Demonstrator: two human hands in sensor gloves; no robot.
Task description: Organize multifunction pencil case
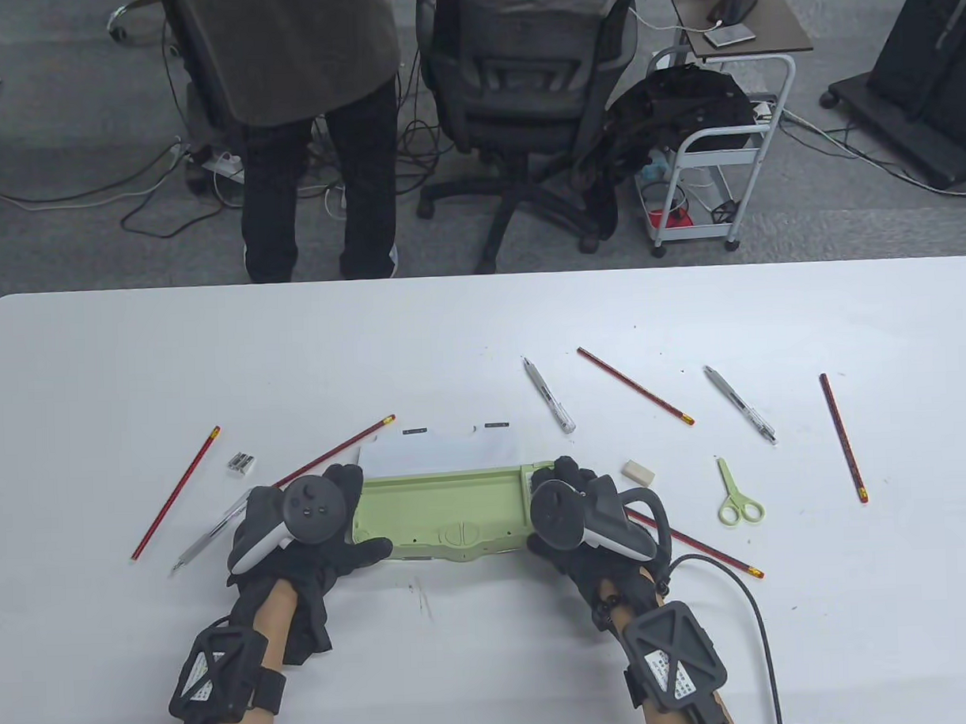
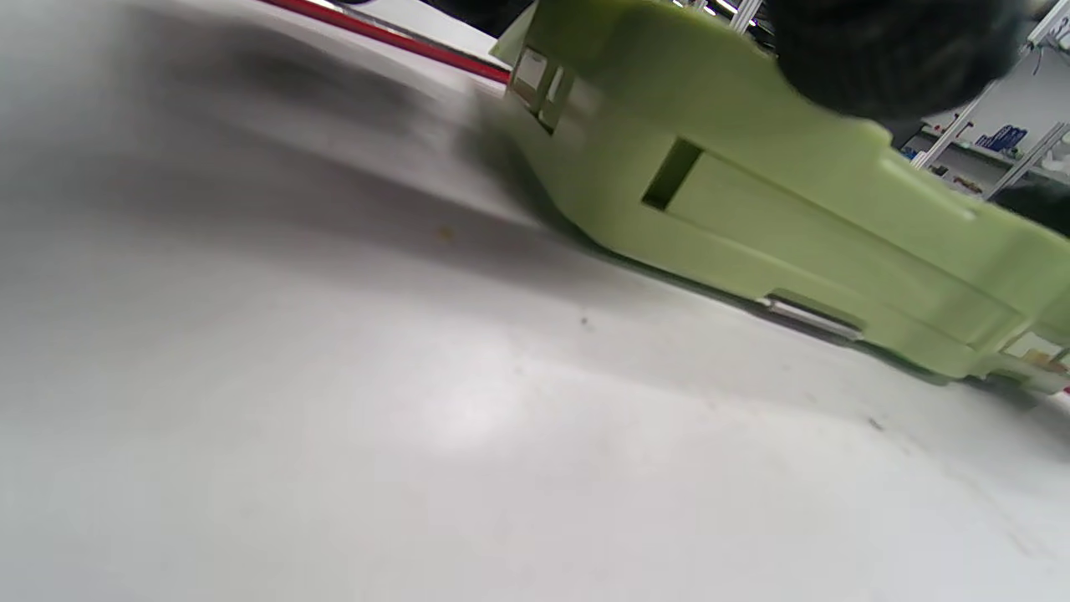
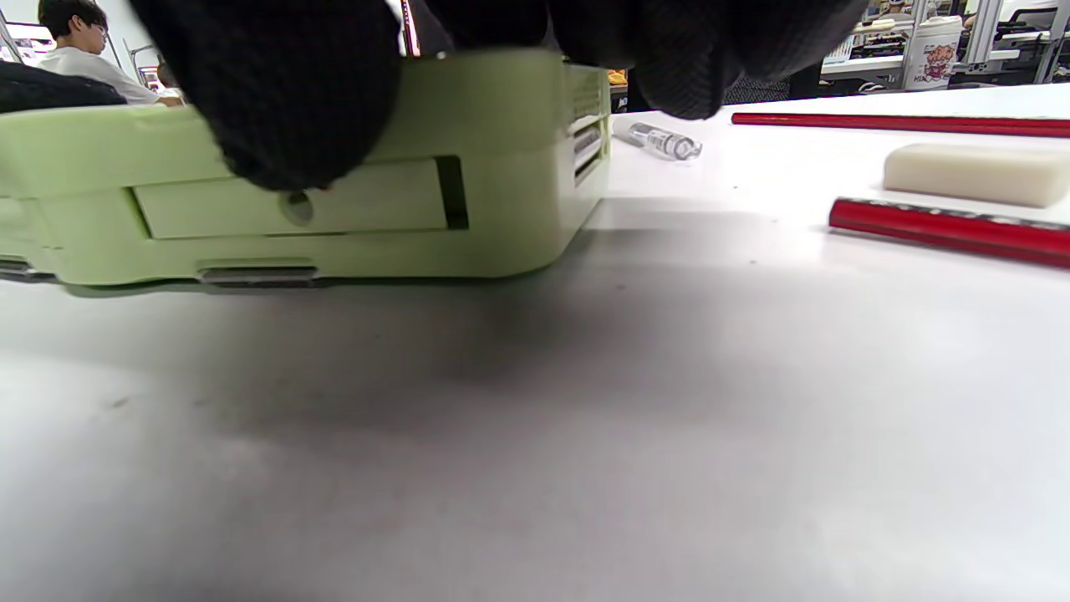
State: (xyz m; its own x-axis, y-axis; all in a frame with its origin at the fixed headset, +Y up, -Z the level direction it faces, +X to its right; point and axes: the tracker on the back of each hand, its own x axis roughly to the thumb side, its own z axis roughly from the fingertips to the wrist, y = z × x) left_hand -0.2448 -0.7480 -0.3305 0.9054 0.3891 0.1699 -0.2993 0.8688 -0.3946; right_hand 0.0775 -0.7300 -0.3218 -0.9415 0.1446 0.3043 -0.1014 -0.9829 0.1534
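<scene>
Both hands on the case (image 1: 441,514): left hand (image 1: 307,526) grips its left end, thumb along the front edge; right hand (image 1: 575,517) clamps the right end, thumb over the front drawer. Case sits flat near the tabletop's front edge, centre. Judgement: steady it with the left, work the front latch or drawer evenly, don't tilt. Eraser (image 1: 638,472), scissors (image 1: 737,499), pencils lie scattered toward the right edge.

Scissors (image 1: 739,495) R of case (image 1: 441,512).

Pale green pencil case (image 1: 445,510), red pencils (image 1: 634,385), black-gloved hands (image 1: 319,534), white table (image 1: 482,322).
</scene>
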